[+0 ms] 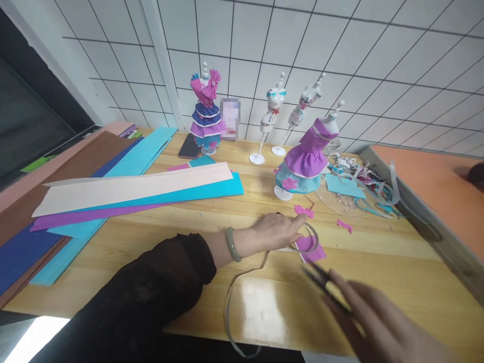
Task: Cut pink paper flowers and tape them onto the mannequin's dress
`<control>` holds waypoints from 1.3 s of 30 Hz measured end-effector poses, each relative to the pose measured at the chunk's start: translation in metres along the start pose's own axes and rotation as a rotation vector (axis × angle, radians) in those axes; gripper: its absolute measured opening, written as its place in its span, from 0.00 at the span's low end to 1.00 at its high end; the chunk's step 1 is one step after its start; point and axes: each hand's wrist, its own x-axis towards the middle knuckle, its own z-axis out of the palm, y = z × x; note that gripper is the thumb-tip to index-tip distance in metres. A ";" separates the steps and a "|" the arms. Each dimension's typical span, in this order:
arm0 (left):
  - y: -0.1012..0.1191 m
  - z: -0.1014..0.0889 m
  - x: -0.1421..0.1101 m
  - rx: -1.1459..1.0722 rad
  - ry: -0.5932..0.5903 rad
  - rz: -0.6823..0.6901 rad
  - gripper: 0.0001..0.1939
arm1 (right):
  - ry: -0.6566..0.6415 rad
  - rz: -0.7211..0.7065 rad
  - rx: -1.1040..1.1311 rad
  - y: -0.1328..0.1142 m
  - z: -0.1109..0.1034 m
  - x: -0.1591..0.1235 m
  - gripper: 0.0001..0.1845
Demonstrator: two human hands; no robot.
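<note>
My left hand (278,231) reaches across the middle of the table, its fingers closed over the left side of a thin ring-shaped roll of tape (316,240). Under that roll lies a small purple paper piece (316,252). A pink paper bow (304,211) sits by my fingertips. Near my wrist, a narrow pale strip (228,307) curls down past the table's front edge. My right hand (370,312), blurred, grips dark pointed scissors (317,278) with their tips toward the purple piece. Beyond stands a small dress form in a purple and blue paper dress (308,156).
At the back are another dressed form (206,116), two bare forms (273,111) and a phone (189,146). Long paper strips (132,191) cover the left side. Ribbon and trinkets (363,181) pile up beside an orange-surfaced tray (431,186). A pink scrap (345,226) lies nearby.
</note>
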 end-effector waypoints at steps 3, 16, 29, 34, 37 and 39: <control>-0.004 -0.006 0.001 -0.354 0.045 -0.045 0.24 | -0.023 0.247 -0.134 0.053 0.018 0.015 0.27; -0.008 -0.020 0.010 -1.635 -0.075 -0.268 0.19 | 0.083 0.305 0.195 0.083 0.039 0.061 0.21; -0.010 -0.019 0.012 -1.577 0.015 -0.261 0.21 | -0.034 0.652 1.046 0.037 0.028 0.146 0.19; -0.012 -0.017 0.014 -1.545 0.020 -0.296 0.20 | -0.019 0.639 1.113 0.041 0.035 0.145 0.17; -0.012 -0.019 0.015 -1.586 0.031 -0.308 0.20 | -0.022 0.604 1.166 0.043 0.038 0.143 0.15; -0.011 -0.020 0.017 -1.627 0.032 -0.320 0.20 | -0.009 0.590 1.185 0.045 0.038 0.142 0.14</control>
